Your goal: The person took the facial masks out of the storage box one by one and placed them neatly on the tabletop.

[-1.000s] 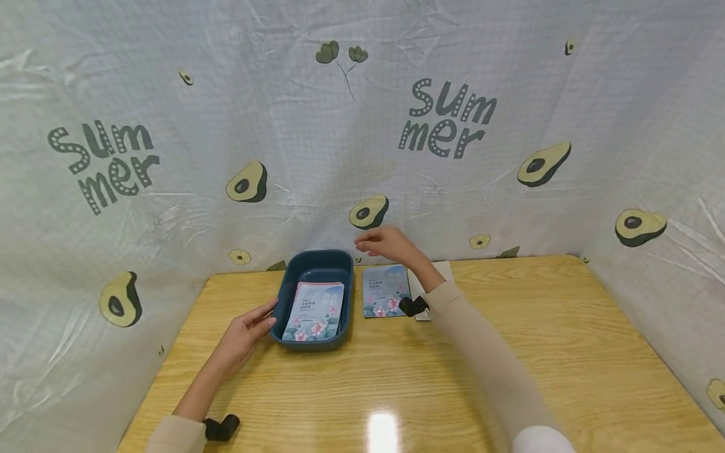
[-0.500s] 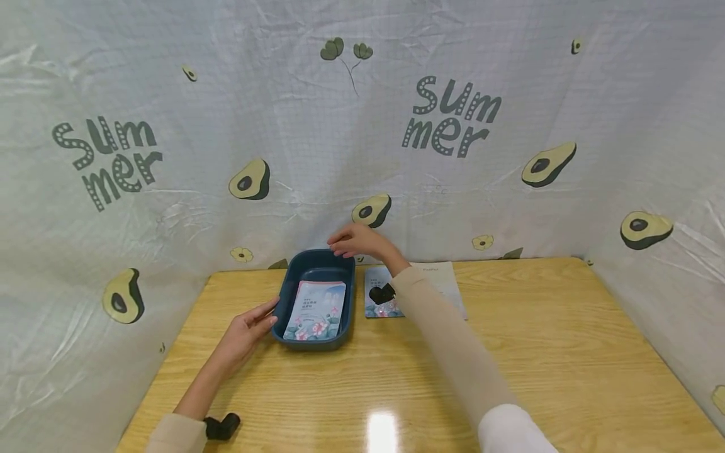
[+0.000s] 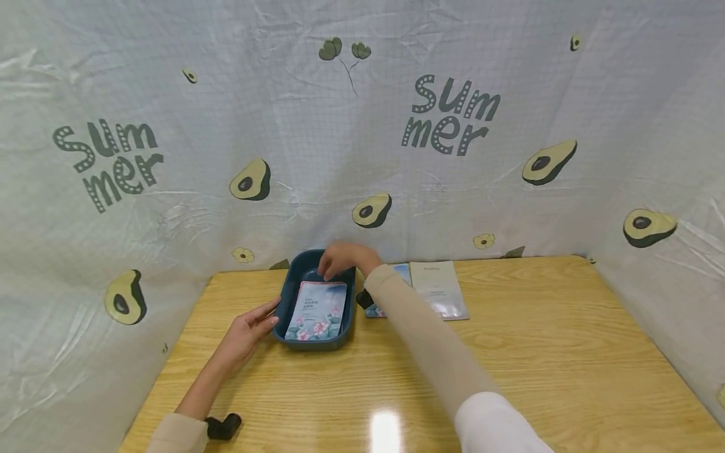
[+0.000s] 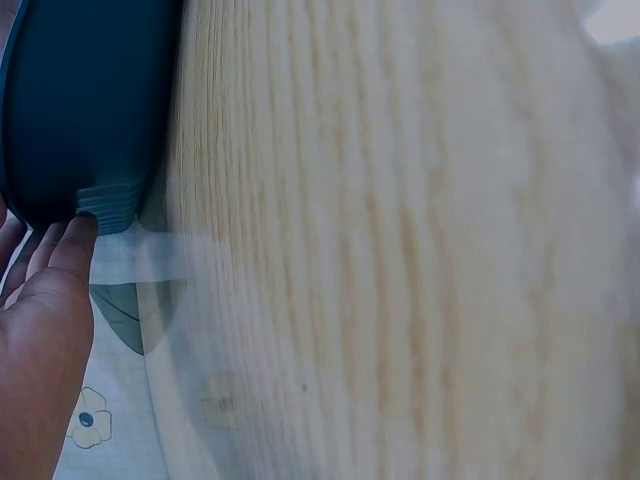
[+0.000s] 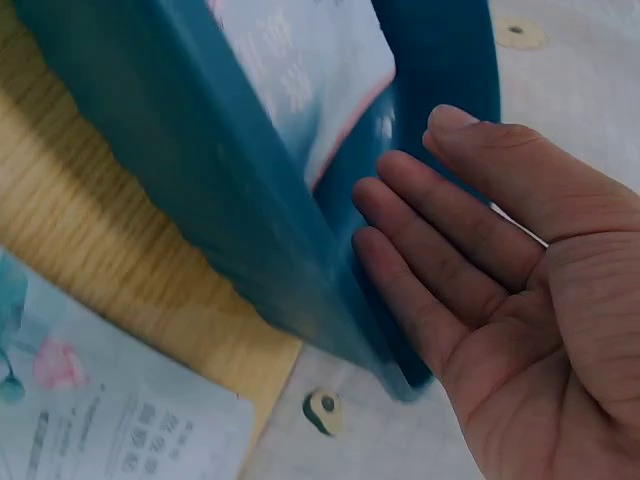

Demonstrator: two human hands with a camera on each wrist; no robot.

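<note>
A dark blue plastic bin stands toward the left back of the table. In it lies a small stack of flat sachets, the top one pale blue with pink lotus flowers. My left hand touches the bin's left side with outstretched fingers, its fingertips against the ribbed outer wall. My right hand is over the bin's far right corner, fingers loosely bent and dipping inside the rim. In the right wrist view, nothing shows between its thumb and fingers, which are beside the top end of the stack.
Right of the bin, a lotus-print sachet lies partly hidden under my right arm. Beside it rests a plain cream and silver sachet. A printed white cloth hangs along the table's back edge.
My right hand has moved left from above the loose sachets, then down into the bin's far end. The cream sachet has come out from behind the arm. My left hand stays at the bin.
</note>
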